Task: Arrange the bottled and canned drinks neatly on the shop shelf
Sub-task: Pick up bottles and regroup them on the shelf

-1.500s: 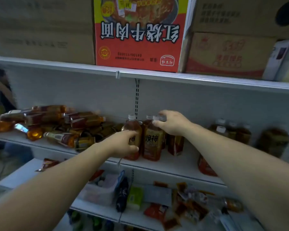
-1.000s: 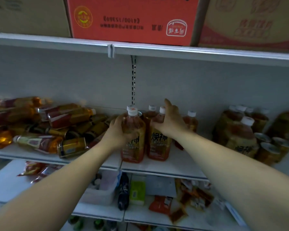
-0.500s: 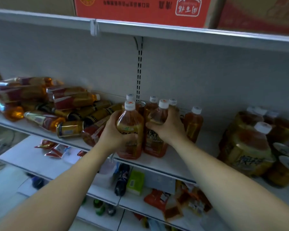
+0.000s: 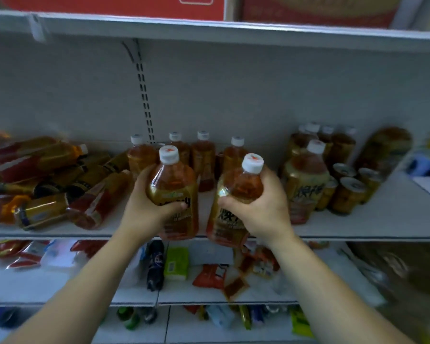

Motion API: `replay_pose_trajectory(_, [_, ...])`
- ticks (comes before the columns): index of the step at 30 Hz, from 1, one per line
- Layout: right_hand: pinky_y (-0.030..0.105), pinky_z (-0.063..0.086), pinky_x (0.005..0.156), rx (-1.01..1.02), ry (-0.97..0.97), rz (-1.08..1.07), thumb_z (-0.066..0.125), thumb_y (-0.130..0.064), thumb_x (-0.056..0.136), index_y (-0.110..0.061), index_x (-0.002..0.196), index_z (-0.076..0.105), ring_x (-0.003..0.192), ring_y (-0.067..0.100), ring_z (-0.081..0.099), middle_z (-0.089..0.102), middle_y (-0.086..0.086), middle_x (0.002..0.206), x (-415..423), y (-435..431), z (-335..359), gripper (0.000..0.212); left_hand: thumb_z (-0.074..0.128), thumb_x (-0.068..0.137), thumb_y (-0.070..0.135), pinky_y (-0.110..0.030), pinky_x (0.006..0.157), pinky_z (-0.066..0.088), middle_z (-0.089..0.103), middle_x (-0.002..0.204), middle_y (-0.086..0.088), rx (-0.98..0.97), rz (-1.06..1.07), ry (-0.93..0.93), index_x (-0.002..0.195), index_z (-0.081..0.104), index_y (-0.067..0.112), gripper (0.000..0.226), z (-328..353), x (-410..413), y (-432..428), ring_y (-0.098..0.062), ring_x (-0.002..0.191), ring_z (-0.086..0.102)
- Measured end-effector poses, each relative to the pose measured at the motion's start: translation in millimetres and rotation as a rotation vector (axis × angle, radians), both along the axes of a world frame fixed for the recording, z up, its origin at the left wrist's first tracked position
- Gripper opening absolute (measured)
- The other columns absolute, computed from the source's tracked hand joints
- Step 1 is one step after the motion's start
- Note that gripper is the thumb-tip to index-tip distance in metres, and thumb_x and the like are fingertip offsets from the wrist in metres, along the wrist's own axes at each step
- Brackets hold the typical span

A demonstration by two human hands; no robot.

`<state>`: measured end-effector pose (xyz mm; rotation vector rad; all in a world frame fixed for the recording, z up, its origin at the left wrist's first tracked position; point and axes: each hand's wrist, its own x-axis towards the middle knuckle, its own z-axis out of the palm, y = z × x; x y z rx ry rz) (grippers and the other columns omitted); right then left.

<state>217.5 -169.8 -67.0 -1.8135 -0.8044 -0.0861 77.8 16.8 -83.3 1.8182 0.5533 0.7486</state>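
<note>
While the left hand (image 4: pixel 147 209) grips the left bottle (image 4: pixel 174 180); right hand (image 4: pixel 263 207) grips the right bottle (image 4: pixel 243 184); both at shelf (image 4: pixel 382 224) front

Amber bottles (image 4: pixel 174 180) with white caps (image 4: pixel 168 154) and gold, black-lettered labels (image 4: pixel 305 194); white shelf (image 4: pixel 382 219); red carton (image 4: pixel 109 6).

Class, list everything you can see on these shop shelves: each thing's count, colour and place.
middle shelf: one, white, centre
left held bottle: one, amber, white cap, shelf front
right held bottle: one, same, beside it
standing bottles: four, amber, behind them
lying bottles: heap, amber and red, shelf's left
grouped bottles: several, amber, shelf's right
cans: several, gold, far right
cartons: two, red, top shelf
packets: many, mixed colours, lower shelf
left hand: one, grips left held bottle
right hand: one, grips right held bottle
</note>
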Motion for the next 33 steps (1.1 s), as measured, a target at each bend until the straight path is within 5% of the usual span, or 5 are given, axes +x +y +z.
replay_pose_trajectory(6, [0.006,0.044,0.073,0.099,-0.035,-0.234,0.079,-0.062,0.048,-0.064,0.1,0.05,0.093,-0.005,0.06,0.064,-0.022,0.097,-3.0,-89.2,33.6,0.059,0.092,0.051,0.025,-0.006,0.065,0.046,0.059,0.103,0.03,0.016,-0.187,-0.061,0.129,0.037,0.044,0.097,15.5,9.0,-55.7,0.018,0.095,0.055])
replay_pose_trajectory(9, [0.02,0.048,0.078,0.1,-0.05,-0.327,0.078,-0.061,0.05,-0.052,0.105,0.054,0.095,0.001,0.062,0.065,-0.016,0.101,6.5,-133.0,45.7,0.06,0.09,0.043,0.037,-0.012,0.076,0.047,0.062,0.11,0.022,0.001,-0.311,-0.074,0.129,0.041,0.042,0.098,31.6,25.0,-87.9,0.01,0.099,0.059])
replay_pose_trajectory(15, [0.017,0.044,0.072,0.102,-0.111,-0.493,0.076,-0.063,0.051,-0.057,0.096,0.05,0.089,-0.006,0.059,0.062,-0.02,0.095,45.4,-228.9,63.7,0.052,0.088,0.045,0.032,-0.013,0.075,0.051,0.064,0.108,0.024,-0.023,-0.546,-0.124,0.114,0.044,0.054,0.084,47.7,87.6,-178.2,0.001,0.101,0.063])
replay_pose_trajectory(28, [0.04,0.047,0.092,-0.124,-0.095,-0.406,0.069,-0.067,0.058,-0.033,0.125,0.051,0.106,0.017,0.055,0.058,-0.003,0.114,196.4,-404.3,61.8,0.078,0.089,0.051,0.026,-0.017,0.074,0.049,0.058,0.114,0.014,-0.1,-0.456,-0.089,0.124,0.037,0.042,0.092,15.9,254.3,-379.2,0.005,0.095,0.061])
replay_pose_trajectory(33, [0.032,0.048,0.077,-0.056,-0.012,-0.344,0.077,-0.054,0.063,-0.037,0.098,0.058,0.091,0.006,0.059,0.063,-0.01,0.097,251.8,-407.8,40.3,0.044,0.088,0.056,0.022,-0.025,0.079,0.047,0.057,0.109,0.017,-0.098,-0.42,-0.04,0.11,0.037,0.055,0.081,5.9,306.8,-399.5,0.002,0.096,0.059])
